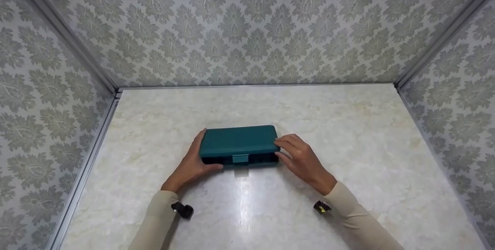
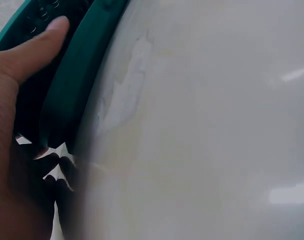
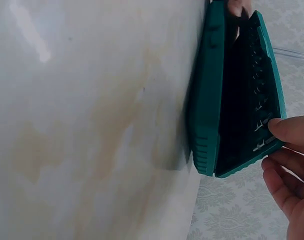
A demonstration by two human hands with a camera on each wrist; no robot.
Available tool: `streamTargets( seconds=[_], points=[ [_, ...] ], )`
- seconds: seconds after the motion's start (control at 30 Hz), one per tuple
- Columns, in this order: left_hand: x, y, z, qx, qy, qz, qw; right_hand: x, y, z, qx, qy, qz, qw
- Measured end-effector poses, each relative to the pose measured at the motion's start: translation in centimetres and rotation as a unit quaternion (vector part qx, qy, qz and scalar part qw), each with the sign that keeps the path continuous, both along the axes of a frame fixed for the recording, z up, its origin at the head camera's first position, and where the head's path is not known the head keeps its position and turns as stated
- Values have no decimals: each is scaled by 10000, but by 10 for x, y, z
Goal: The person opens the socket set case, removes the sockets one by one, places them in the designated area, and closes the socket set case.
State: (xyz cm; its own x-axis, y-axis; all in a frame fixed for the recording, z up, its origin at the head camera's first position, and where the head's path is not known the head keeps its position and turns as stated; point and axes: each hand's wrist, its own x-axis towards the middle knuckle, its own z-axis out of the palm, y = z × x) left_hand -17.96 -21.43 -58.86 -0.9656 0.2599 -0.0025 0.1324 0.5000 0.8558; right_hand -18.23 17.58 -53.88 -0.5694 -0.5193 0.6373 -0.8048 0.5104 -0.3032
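Observation:
A teal hinged plastic case (image 1: 239, 140) lies on the table, its lid slightly raised and the latch (image 1: 240, 159) at the front hanging undone. My left hand (image 1: 192, 168) holds the case's left end, the thumb laid over the front opening and the other fingers round the far side. At the lid's right edge my right hand (image 1: 305, 162) pinches the rim, thumb inside and fingers outside, as the right wrist view shows. A row of small shiny metal pieces (image 3: 259, 106) runs along the inside of the lid. Deep shadow hides the bottom half's interior.
Under the case is a pale marble-patterned table (image 1: 348, 118), glossy with reflected light. Patterned panels (image 1: 255, 29) rise at the back and both sides, with metal rails (image 1: 83, 188) along the edges. Each sleeve carries a small black wrist camera (image 1: 182, 210).

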Motion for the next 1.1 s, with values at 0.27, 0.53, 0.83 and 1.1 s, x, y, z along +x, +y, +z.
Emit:
streamTargets(
  seconds=[0.27, 0.53, 0.83, 1.1],
  points=[
    [7, -1, -2, -222, 152, -11, 9996, 0, 0, 11, -264, 173, 21, 9995],
    [14, 0, -2, -754, 100, -6, 9971, -16, -3, 19, -826, 44, -219, 9963],
    [12, 6, 0, -1097, 6, -45, 9940, -39, -3, 19, -1726, -523, -592, 9818],
    [13, 8, -1, -1064, 25, -8, 9943, -58, -5, 17, -2107, -754, -552, 9731]
  ],
)
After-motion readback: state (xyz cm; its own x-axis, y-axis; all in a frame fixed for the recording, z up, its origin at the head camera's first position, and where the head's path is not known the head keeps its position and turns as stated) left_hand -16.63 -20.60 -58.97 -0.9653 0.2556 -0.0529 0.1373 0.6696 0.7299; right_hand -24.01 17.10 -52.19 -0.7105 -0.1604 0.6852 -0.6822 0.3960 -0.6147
